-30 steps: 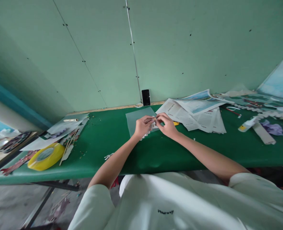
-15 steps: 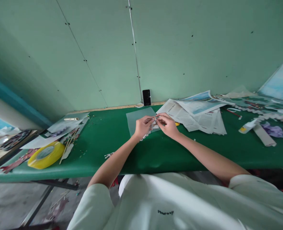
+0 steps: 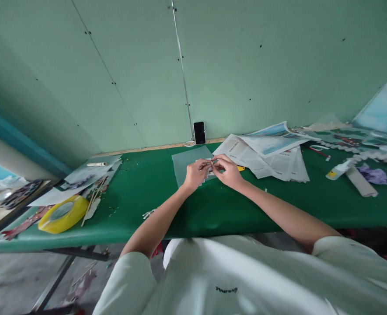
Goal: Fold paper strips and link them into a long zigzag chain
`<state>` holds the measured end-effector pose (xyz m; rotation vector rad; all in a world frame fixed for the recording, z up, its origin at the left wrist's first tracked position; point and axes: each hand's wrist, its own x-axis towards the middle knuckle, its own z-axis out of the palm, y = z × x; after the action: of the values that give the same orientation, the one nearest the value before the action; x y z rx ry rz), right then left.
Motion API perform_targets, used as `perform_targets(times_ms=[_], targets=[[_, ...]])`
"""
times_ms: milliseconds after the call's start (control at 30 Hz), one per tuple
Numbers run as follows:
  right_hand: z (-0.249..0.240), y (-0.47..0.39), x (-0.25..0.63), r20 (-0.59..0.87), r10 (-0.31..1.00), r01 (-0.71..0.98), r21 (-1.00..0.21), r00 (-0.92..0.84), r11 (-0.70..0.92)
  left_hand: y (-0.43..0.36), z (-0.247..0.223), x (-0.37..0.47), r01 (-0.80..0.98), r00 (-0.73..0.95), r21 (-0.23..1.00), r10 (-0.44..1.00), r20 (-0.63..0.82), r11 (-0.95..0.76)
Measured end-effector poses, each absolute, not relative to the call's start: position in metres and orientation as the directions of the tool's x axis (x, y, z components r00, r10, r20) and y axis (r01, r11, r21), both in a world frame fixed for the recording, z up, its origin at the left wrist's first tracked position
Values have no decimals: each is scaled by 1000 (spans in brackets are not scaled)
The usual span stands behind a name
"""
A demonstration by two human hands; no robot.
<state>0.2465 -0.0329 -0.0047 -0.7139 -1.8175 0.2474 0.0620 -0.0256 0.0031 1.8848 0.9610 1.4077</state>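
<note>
Pinching pale pieces, both hands meet; bottle lies apart, contents unclear

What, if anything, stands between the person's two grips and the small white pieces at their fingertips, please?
Nothing visible does: the left grip and right grip meet at the small white pieces, which are partly hidden. The pale sheet shows behind, not in between.

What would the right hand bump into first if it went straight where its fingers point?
Ahead of the right hand, most likely the left hand comes first; the small pale piece between them might touch sooner, but depth is unclear.
</note>
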Motion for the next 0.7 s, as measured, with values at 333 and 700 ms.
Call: perform_targets(times_ms=[333,700], targets=[[-7,-31,243,785,599,359,-519,-161,776,-25,6,62,168,135,859,874,467,-484],[-10,-27,251,609,752,349,-668,-252,657,-29,17,62,108,50,916,922,383,-386]])
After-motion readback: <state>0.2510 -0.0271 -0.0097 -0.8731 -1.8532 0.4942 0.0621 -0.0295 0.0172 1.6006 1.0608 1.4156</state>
